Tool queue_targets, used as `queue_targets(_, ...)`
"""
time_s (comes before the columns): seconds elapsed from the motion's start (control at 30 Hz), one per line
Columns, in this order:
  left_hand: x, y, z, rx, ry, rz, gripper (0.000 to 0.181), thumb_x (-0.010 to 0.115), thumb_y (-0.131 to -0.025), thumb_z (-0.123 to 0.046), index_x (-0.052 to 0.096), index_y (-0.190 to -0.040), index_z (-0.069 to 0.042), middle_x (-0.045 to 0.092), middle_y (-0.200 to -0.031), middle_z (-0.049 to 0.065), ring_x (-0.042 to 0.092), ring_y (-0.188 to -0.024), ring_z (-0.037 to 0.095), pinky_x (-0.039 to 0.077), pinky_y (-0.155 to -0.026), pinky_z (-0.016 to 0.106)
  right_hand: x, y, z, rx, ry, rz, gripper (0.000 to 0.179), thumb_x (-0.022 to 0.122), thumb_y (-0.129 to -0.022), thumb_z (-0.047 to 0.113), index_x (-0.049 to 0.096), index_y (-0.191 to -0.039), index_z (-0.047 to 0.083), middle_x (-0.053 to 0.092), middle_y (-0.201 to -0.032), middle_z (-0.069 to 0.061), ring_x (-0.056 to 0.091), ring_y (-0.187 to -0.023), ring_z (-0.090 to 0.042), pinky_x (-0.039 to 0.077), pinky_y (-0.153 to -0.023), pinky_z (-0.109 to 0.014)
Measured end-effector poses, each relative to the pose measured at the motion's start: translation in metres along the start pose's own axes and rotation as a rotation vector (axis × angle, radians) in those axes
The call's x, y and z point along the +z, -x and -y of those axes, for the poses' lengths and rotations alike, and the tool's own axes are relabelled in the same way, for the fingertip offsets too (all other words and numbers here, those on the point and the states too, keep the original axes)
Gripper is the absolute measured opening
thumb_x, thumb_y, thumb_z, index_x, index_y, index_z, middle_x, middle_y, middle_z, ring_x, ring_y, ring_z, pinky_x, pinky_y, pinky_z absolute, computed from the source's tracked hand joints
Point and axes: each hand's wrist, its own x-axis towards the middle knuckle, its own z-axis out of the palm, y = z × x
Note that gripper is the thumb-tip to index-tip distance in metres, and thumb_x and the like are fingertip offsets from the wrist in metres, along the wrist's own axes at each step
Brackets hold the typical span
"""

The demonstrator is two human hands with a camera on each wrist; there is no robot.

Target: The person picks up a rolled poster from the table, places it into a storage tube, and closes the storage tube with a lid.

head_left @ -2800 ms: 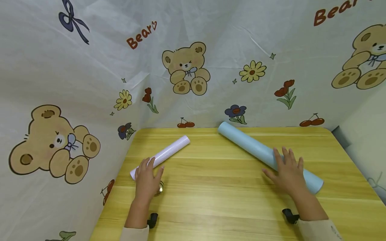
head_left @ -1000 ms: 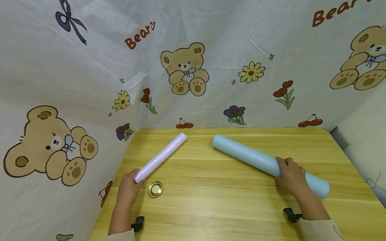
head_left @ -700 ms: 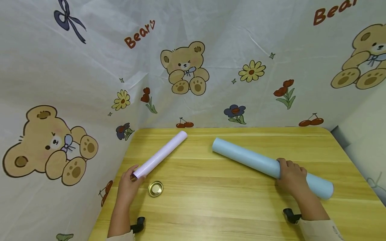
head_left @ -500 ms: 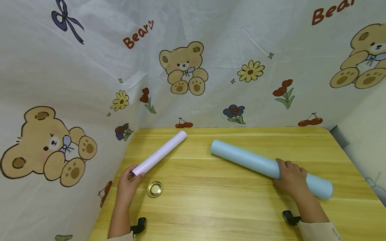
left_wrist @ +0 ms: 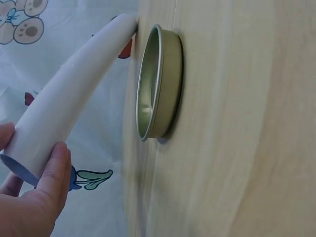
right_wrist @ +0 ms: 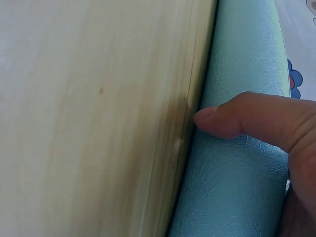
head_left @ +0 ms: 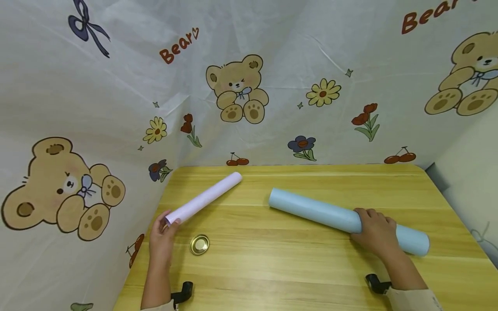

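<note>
My left hand (head_left: 161, 236) holds the near end of a pale lilac, hollow roll (head_left: 206, 199) between thumb and fingers. In the left wrist view this end of the lilac roll (left_wrist: 61, 103) is raised off the table, and its far end lies close to the tabletop. A thicker light-blue roll (head_left: 311, 210) lies slantwise on the right, and my right hand (head_left: 377, 231) grips it from above toward its near end. The right wrist view shows the thumb (right_wrist: 222, 118) across the creased blue surface (right_wrist: 237, 187); the other fingers are mostly hidden there.
A small round gold-coloured dish (head_left: 200, 244) sits on the table just right of my left hand. The wood-grain tabletop (head_left: 264, 263) ends at a white cloth (head_left: 272, 138) printed with bears and flowers, at the back and left.
Both hands, earlier with fingers spread over the rolls, now grip them. The lilac roll's near end has lifted. The blue roll's far end has swung left and toward me, turning it flatter across.
</note>
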Motion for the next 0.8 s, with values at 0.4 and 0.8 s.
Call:
queue_targets(0.4, -0.0033, -0.0021, 0.0042, 0.056, 0.251, -0.093, 0.037, 0.064, -0.100, -0.019, 0.050, -0.135, -0.015, 0.047, -0.128, -0.001, 0.055, -0.114, 0.012, 0.056, -0.092, 0.019, 0.0010, 0.0011, -0.0023, -0.016, -0.022, -0.063, 0.079, 0.088, -0.069, 0.024, 0.053, -0.135, -0.002, 0.057, -0.126, -0.035, 0.051, -0.114, -0.058, 0.030, -0.091, -0.072)
queue_targets(0.8, -0.0043, -0.0001, 0.0040, 0.049, 0.398, -0.076, 0.037, 0.055, -0.105, -0.023, 0.047, -0.136, -0.005, 0.045, -0.124, 0.005, 0.065, -0.103, 0.010, 0.059, -0.088, 0.023, -0.0020, 0.0038, -0.0028, -0.044, -0.078, -0.138, 0.081, 0.090, -0.065, 0.021, 0.053, -0.134, 0.001, 0.057, -0.126, -0.032, 0.050, -0.114, -0.055, 0.028, -0.093, -0.072)
